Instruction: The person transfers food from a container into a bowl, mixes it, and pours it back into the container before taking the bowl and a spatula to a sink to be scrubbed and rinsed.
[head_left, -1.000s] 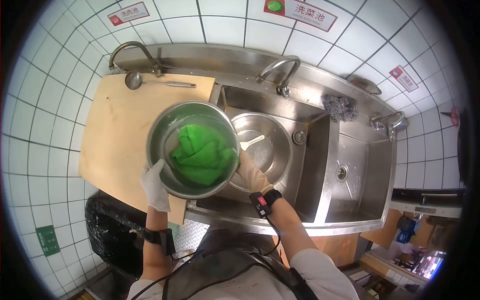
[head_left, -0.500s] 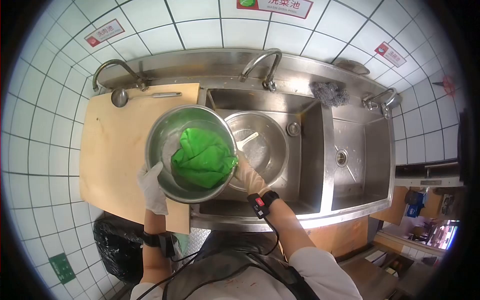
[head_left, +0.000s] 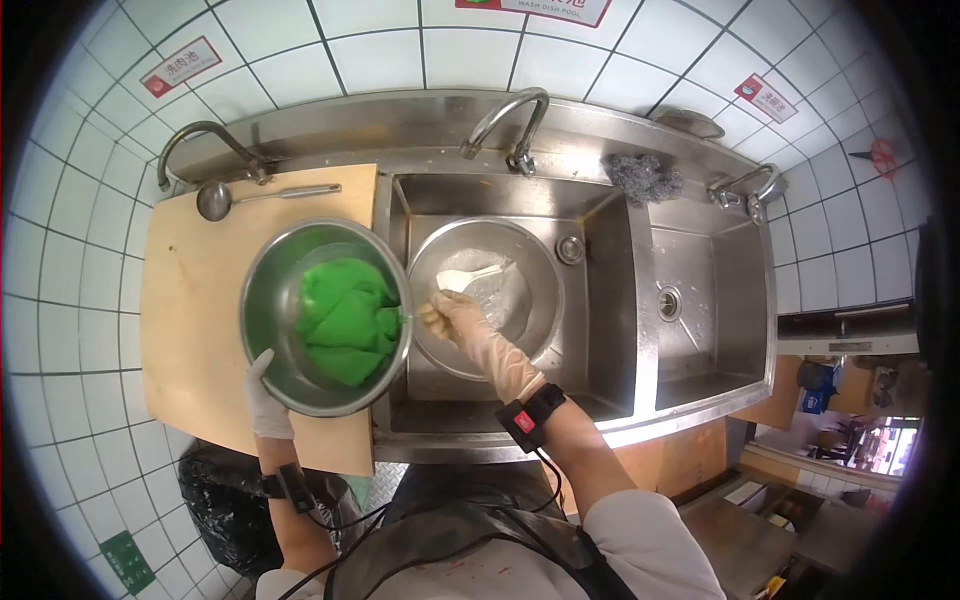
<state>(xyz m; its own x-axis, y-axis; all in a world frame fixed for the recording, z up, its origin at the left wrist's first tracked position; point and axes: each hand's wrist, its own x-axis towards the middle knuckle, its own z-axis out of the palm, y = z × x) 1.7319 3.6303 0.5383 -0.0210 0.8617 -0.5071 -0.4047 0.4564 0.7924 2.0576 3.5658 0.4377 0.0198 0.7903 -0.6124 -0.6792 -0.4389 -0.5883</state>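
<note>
A steel bowl (head_left: 262, 345) stands over the wooden board, its right side reaching the sink edge. A crumpled green cloth (head_left: 345, 315) lies inside it. My left hand (head_left: 266, 400), in a pale glove, grips the bowl's lower left rim, thumb on top and the other fingers hidden beneath. My gloved right hand (head_left: 465, 330) hovers just right of the bowl, apart from its rim, with curled fingers and nothing visible in them. Below that hand, a larger steel basin (head_left: 548, 275) sits in the middle sink, holding a white paddle-shaped utensil (head_left: 462, 280).
The wooden board (head_left: 190, 320) covers the left side, with a steel ladle (head_left: 214, 201) at its back. A middle faucet (head_left: 522, 130) arches above the sink. Steel-wool-like mesh (head_left: 643, 178) rests behind the divider. A black bag (head_left: 225, 510) hangs below the board.
The bowl with the green cloth has moved left, farther over the board, with my left hand still on it. My right hand has come off the bowl's right rim.
</note>
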